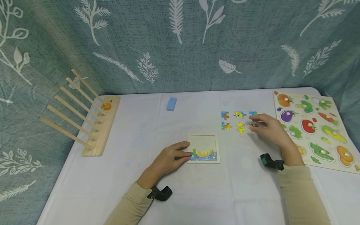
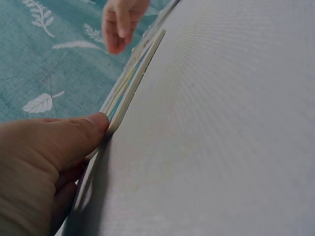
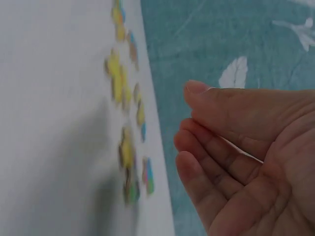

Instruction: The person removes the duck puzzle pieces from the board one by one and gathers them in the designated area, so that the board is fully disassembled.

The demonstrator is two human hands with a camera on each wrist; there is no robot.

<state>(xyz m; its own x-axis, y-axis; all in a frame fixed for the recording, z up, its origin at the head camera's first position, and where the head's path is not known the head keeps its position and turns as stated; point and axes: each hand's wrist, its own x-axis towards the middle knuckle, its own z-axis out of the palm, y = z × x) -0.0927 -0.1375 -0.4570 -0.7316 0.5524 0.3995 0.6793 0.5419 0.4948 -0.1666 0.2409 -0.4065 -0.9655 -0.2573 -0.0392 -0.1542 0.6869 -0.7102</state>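
A small square wooden puzzle tray (image 1: 203,135) lies on the white table, its lower part filled with blue and yellow jigsaw pieces (image 1: 203,155). My left hand (image 1: 172,158) holds the tray by its left edge; in the left wrist view the thumb (image 2: 93,125) sits against the corner. Loose jigsaw pieces (image 1: 240,128) lie in two rows right of the tray. Over the rightmost ones hovers my right hand (image 1: 271,131), partly covering them. In the right wrist view its fingers (image 3: 189,167) are loosely bent, thumb apart from them, with nothing between.
Left stands a wooden rack (image 1: 99,147) with several slanting pegs and an orange bead (image 1: 107,106). A blue block (image 1: 171,104) lies near the back edge. At right, under the right forearm's side, is a vegetable peg board (image 1: 317,125). A leaf-patterned green curtain (image 1: 191,62) hangs behind.
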